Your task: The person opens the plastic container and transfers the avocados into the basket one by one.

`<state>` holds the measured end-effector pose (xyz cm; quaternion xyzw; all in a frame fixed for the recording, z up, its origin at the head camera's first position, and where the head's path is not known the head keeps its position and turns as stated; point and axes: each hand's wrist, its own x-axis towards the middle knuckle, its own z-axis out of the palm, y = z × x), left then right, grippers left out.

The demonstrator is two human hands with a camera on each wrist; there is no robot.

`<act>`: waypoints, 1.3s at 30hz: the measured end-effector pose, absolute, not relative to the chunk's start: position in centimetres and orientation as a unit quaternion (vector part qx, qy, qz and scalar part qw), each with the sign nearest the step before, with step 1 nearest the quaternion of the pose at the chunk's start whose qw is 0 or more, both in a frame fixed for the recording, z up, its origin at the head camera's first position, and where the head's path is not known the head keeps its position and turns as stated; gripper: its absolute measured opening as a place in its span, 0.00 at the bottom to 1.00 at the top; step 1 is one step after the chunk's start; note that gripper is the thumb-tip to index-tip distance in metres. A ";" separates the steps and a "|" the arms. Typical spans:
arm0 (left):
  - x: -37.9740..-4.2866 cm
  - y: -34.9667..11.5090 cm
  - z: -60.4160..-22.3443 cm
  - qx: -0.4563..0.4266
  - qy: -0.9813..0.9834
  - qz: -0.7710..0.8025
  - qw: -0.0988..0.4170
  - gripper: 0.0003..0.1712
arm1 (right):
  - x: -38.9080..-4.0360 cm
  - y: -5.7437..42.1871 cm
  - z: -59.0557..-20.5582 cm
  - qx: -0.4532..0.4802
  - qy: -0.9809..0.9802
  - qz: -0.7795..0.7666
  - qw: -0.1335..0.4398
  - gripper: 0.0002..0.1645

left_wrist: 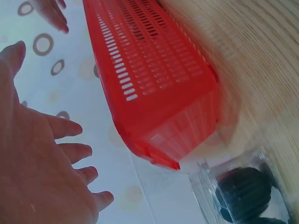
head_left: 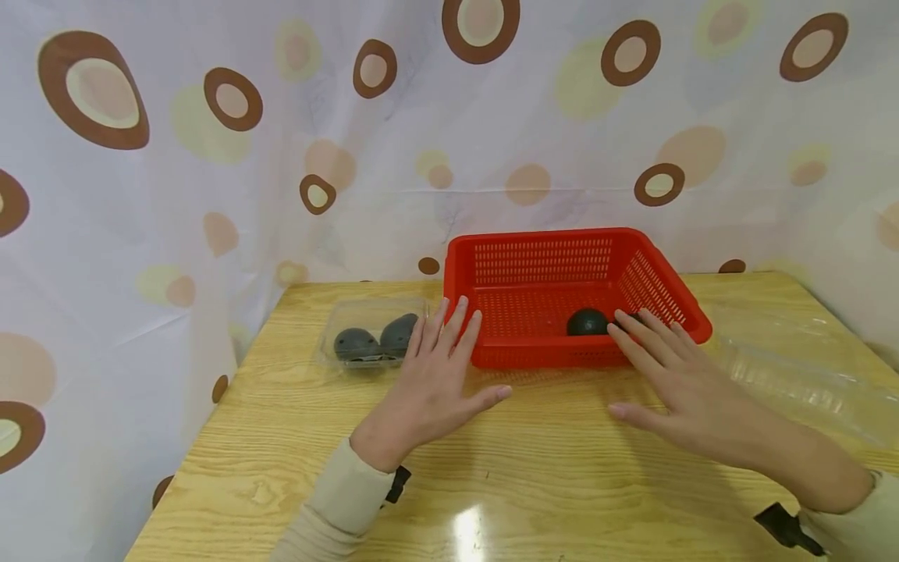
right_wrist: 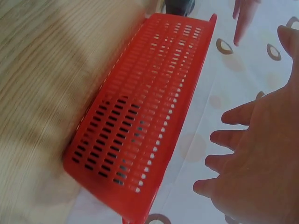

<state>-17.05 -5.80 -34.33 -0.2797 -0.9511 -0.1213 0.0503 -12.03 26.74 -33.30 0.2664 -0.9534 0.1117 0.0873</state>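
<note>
A red slotted plastic basket (head_left: 541, 351) stands on the table with a dark avocado (head_left: 588, 321) inside; a second dark shape there is mostly behind my right fingers. My left hand (head_left: 431, 394) is spread flat above the table, its fingertips overlapping the basket's left front corner in the head view. Over the basket's right front side, my right hand (head_left: 691, 390) is held with fingers straight and apart. Neither hand grips anything. Left of the basket, a clear plastic box (head_left: 330, 332) contains two dark avocados (head_left: 356, 344), one partly behind my left fingers.
Clear plastic packaging (head_left: 808, 382) lies on the right of the wooden table (head_left: 281, 468), partly behind my right forearm. A patterned cloth (head_left: 421, 117) hangs behind the table and along its sides.
</note>
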 end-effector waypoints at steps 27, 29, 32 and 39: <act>-18.6 -12.2 -34.9 -0.201 -0.968 -0.140 0.057 0.50 | -14.4 16.7 -34.0 0.338 -0.927 0.165 0.016 0.57; -18.7 -12.6 -35.0 -0.197 -0.969 -0.140 0.058 0.50 | -14.4 15.9 -34.0 0.344 -0.923 0.174 0.011 0.57; -19.0 -13.4 -35.0 -0.192 -0.969 -0.144 0.061 0.49 | -14.6 14.8 -34.1 0.353 -0.917 0.187 0.004 0.57; -19.8 -15.5 -35.1 -0.176 -0.970 -0.153 0.067 0.48 | -14.7 12.0 -34.5 0.384 -0.900 0.205 -0.009 0.55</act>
